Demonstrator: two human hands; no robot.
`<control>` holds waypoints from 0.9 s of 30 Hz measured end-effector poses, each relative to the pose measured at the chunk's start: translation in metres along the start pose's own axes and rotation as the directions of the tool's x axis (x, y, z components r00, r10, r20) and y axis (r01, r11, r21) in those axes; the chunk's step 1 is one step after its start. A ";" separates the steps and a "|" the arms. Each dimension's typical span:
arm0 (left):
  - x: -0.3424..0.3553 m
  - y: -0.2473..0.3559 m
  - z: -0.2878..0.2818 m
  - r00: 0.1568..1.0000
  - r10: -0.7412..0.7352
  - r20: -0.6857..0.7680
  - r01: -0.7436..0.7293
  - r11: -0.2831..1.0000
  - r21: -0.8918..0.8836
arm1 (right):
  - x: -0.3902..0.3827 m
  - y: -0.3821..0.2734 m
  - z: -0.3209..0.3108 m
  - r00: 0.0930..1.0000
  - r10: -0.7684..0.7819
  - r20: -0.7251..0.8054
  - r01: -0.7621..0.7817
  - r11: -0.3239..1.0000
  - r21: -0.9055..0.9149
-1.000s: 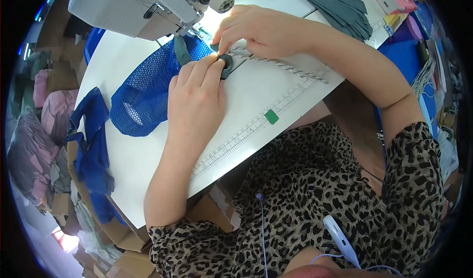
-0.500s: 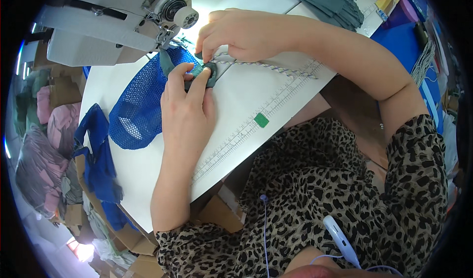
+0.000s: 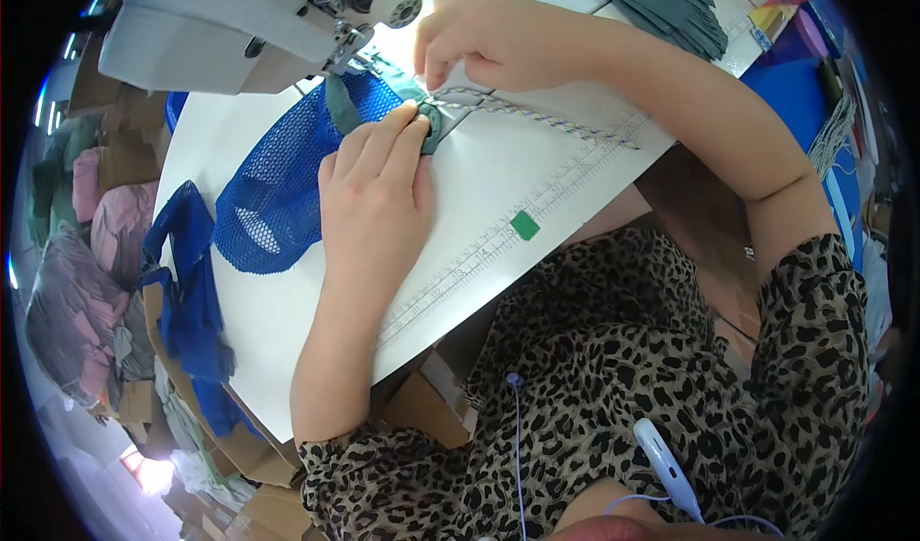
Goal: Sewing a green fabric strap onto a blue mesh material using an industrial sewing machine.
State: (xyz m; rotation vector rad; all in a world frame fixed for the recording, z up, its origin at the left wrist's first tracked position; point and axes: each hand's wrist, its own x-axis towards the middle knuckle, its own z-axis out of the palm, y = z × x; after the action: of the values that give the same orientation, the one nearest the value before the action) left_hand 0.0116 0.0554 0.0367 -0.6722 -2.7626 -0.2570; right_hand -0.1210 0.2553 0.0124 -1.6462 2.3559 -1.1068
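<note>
My left hand (image 3: 379,182) presses its fingers together on a bunched green fabric strip (image 3: 432,133), holding it on the white table. My right hand (image 3: 494,43) is just beyond, its fingers curled in a pinch beside the strip's far end; bright light and the fingers hide what is between the tips. A twisted multicoloured cord (image 3: 546,119) runs out from the strip to the right. Blue mesh fabric (image 3: 278,182), joined to green edging (image 3: 342,105), lies left of my left hand. Above it is the sewing machine's needle area (image 3: 347,50).
The white sewing machine (image 3: 206,38) overhangs the table (image 3: 460,244) at upper left. A stack of dark green strips (image 3: 656,4) lies at the far right. Blue cloth (image 3: 192,301) hangs over the left edge. A green scrap (image 3: 524,225) sits by the printed ruler.
My left fingers have flattened and drawn together on the green strip. My right hand has lifted a little away from it, fingers still curled. The whole view has shifted slightly.
</note>
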 end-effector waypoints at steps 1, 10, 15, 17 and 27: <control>-0.001 -0.001 0.002 1.000 0.021 -0.003 -0.021 1.000 0.008 | 0.000 0.000 0.001 1.000 -0.006 0.005 0.006 1.000 0.002; -0.002 -0.003 0.004 1.000 0.018 -0.017 -0.019 0.999 -0.033 | 0.001 -0.004 0.006 0.993 -0.085 -0.084 0.081 0.995 -0.053; -0.002 -0.003 0.003 1.000 0.005 -0.008 -0.006 0.999 -0.050 | 0.002 -0.008 0.010 0.999 -0.035 0.012 0.037 0.991 -0.129; -0.001 -0.002 0.002 1.000 0.004 -0.013 -0.005 0.999 -0.050 | 0.002 -0.011 0.010 0.999 -0.035 0.013 0.036 0.987 -0.159; -0.003 0.002 0.001 0.993 -0.115 0.040 0.119 0.987 -0.108 | 0.004 -0.013 0.013 1.000 0.019 0.016 -0.017 0.991 -0.132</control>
State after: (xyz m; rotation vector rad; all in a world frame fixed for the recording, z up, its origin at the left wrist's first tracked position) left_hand 0.0148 0.0564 0.0347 -0.5456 -2.8410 -0.4292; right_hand -0.1072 0.2434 0.0116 -1.6632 2.4766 -0.9484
